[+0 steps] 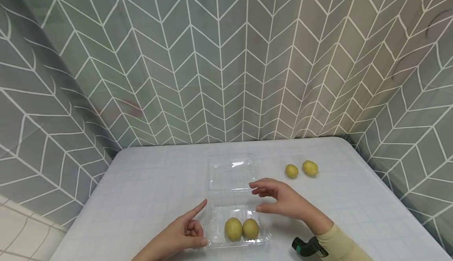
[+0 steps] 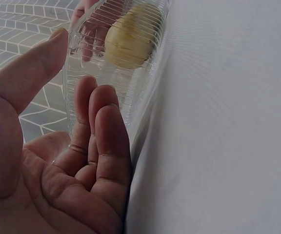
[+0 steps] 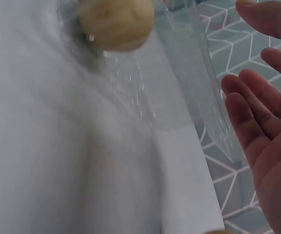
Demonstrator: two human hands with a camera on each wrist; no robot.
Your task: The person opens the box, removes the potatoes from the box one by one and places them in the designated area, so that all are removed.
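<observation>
A clear plastic clamshell box (image 1: 216, 223) lies unfolded on the table, its lid (image 1: 230, 173) laid back away from the person. Two round yellow potatoes (image 1: 233, 229) sit side by side in the front half; one potato (image 2: 130, 36) also shows through the ribbed wall in the left wrist view. My left hand (image 1: 185, 229) is at the box's left side, index finger pointing forward, the other fingers loosely bent, thumb by the front left corner. My right hand (image 1: 279, 199) hovers at the box's right side, fingers relaxed and holding nothing.
Two more potatoes, a smaller one (image 1: 291, 171) and a lumpier one (image 1: 310, 168), lie on the white-covered table (image 1: 159, 182) to the right of the lid. A patterned grey-green curtain (image 1: 230, 76) hangs behind the table and along its sides.
</observation>
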